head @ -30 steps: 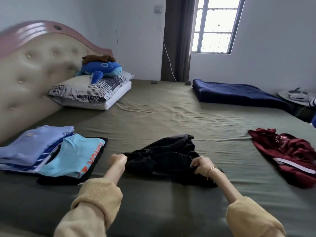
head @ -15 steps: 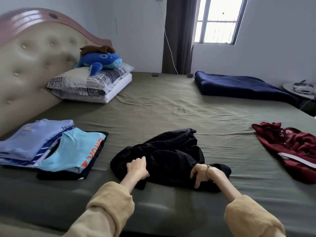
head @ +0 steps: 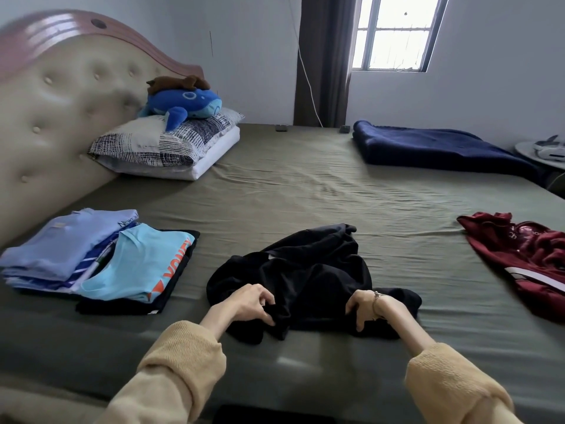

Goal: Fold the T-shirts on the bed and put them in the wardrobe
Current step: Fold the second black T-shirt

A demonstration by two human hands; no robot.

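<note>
A crumpled black T-shirt [head: 308,270] lies on the olive-green bed [head: 305,191] just in front of me. My left hand [head: 249,302] pinches its near left edge with curled fingers. My right hand [head: 362,307], a bracelet on the wrist, grips the near right edge. To the left is a pile of folded shirts: a light blue one [head: 67,240] and a turquoise one with orange lettering [head: 137,264] on a folded black one. A crumpled dark red garment [head: 526,258] lies at the right.
A padded headboard [head: 61,111] runs along the left. Pillows [head: 171,145] with a blue plush toy [head: 183,104] sit at the far left. A folded navy blanket [head: 434,148] lies at the far right, below a window. A small round table [head: 541,154] stands beyond the bed's right edge.
Both hands pulled the black T-shirt toward me to the bed's near edge. My left hand shifted right along the hem and now pinches the fabric.
</note>
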